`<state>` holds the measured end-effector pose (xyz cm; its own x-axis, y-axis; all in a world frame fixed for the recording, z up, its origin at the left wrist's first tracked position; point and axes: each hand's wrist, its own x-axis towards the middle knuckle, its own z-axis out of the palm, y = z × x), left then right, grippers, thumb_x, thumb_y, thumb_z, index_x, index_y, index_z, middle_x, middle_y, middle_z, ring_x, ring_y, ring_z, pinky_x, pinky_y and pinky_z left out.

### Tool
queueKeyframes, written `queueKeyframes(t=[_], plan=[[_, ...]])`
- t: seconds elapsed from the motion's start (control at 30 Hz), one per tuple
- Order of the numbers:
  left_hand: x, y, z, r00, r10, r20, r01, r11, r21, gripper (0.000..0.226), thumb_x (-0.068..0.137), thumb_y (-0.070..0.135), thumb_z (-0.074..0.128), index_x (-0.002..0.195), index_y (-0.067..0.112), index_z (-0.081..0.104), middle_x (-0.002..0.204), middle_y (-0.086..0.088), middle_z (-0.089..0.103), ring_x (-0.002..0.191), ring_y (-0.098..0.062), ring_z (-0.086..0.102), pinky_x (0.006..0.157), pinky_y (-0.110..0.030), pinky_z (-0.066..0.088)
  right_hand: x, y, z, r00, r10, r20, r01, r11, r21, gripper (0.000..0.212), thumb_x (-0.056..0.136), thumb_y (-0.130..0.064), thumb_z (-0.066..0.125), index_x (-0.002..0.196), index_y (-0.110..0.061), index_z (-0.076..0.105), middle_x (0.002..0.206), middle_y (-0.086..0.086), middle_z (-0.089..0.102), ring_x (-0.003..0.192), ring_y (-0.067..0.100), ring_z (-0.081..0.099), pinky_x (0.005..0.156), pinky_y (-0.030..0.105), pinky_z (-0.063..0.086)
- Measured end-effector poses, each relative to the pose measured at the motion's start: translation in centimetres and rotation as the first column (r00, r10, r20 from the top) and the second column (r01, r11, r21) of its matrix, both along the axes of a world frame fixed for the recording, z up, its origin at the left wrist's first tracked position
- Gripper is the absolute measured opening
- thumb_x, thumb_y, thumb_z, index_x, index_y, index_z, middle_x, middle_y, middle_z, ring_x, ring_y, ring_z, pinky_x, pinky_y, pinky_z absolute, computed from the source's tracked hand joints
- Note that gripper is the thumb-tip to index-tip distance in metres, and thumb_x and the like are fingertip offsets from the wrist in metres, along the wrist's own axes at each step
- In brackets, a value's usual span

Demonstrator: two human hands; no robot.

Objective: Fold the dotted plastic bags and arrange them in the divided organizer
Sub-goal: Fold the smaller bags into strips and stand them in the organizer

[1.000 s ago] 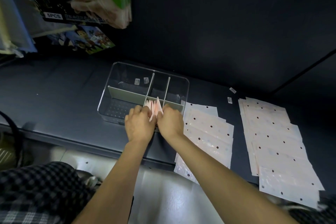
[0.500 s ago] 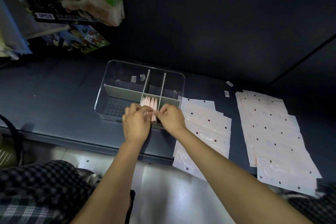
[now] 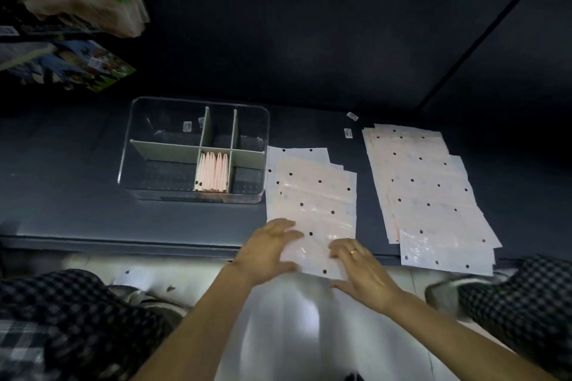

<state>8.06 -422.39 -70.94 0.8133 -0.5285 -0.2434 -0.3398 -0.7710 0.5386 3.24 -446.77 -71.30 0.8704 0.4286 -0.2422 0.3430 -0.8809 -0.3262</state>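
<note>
Organizer (image 3: pixel 198 102): clear glossy plastic walls, matt grey-green plastic dividers (image 3: pixel 165 151), dotted-texture floor.
Dotted plastic bags (image 3: pixel 312 195): thin pale pink film, shiny, crinkled glare patches, black dots.
Folded bags (image 3: pixel 213 172) in front middle compartment: same pink film.
Shelf (image 3: pixel 62 195): dark, smooth, matt.
Trousers (image 3: pixel 77 318): checked woven cloth.

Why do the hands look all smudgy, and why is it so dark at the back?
Head view: the left hand and right hand are motion-blurred over the near dotted bag; the organizer looks sharper; the back wall is dim and unlit; light glares off the pale floor below; the wide lens bends straight edges.
</note>
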Motion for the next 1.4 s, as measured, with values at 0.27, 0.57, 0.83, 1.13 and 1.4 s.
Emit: queueKeyframes(t=[0.27,0.57,0.83,1.13,1.4], plan=[[-1.3,0.3,-0.3,0.997,-0.059,0.053,0.058,0.998,0.026,0.042,0.09,0.034,0.06,0.132,0.032,0.052,0.152,0.011,0.029,0.142,-0.009,0.02,0.114,-0.022,0.013,0.6,-2.4,1.0,0.996,-0.007,-0.09,0.019,0.991,0.135,0.026,0.099,-0.023,0.044,0.116,-0.013,0.062,0.132,-0.007,0.054,0.125,0.004,0.044,0.103,0.012,0.027],[2.2,-2.2,5.4,0.925,0.275,-0.261,-0.332,0.921,-0.206,0.013,0.094,0.023,0.056,0.097,0.013,0.065,0.094,-0.008,0.068,0.09,-0.029,0.06,0.078,-0.037,0.046,8.0,-3.6,5.6,0.871,-0.268,-0.412,0.455,0.756,0.471,0.01,0.096,-0.016,0.05,0.091,-0.02,0.059,0.087,-0.011,0.061,0.079,-0.005,0.054,0.073,0.007,0.039],[2.0,-3.9,4.1,0.82,0.394,0.414,-0.3,0.913,-0.275,0.032,0.089,0.007,0.061,0.121,0.008,0.06,0.129,-0.009,0.058,0.121,-0.026,0.053,0.102,-0.038,0.041,14.3,-1.9,3.0,0.81,-0.53,-0.252,0.586,0.711,0.388,0.007,0.094,-0.015,0.052,0.091,-0.014,0.058,0.096,-0.001,0.061,0.087,0.013,0.054,0.076,0.022,0.038],[-1.7,-4.9,-1.8,0.964,-0.016,0.264,-0.035,0.981,0.19,0.06,0.102,0.041,0.025,0.15,0.013,0.003,0.158,-0.003,-0.002,0.145,-0.018,-0.01,0.113,-0.035,-0.017,16.4,-1.2,0.1,0.769,-0.608,-0.198,0.64,0.722,0.264,0.013,0.091,-0.013,0.052,0.093,-0.008,0.064,0.101,0.006,0.065,0.086,0.016,0.055,0.073,0.02,0.036],[-2.1,-4.6,-2.9,0.972,-0.09,0.216,0.011,0.938,0.345,0.072,0.092,0.059,0.002,0.145,0.014,-0.016,0.154,-0.003,-0.019,0.141,-0.018,-0.021,0.115,-0.04,-0.013,12.2,0.4,1.6,0.806,-0.542,0.238,0.494,0.837,0.236,0.023,0.091,-0.008,0.052,0.113,-0.007,0.058,0.113,0.014,0.058,0.104,0.031,0.052,0.089,0.038,0.044]])
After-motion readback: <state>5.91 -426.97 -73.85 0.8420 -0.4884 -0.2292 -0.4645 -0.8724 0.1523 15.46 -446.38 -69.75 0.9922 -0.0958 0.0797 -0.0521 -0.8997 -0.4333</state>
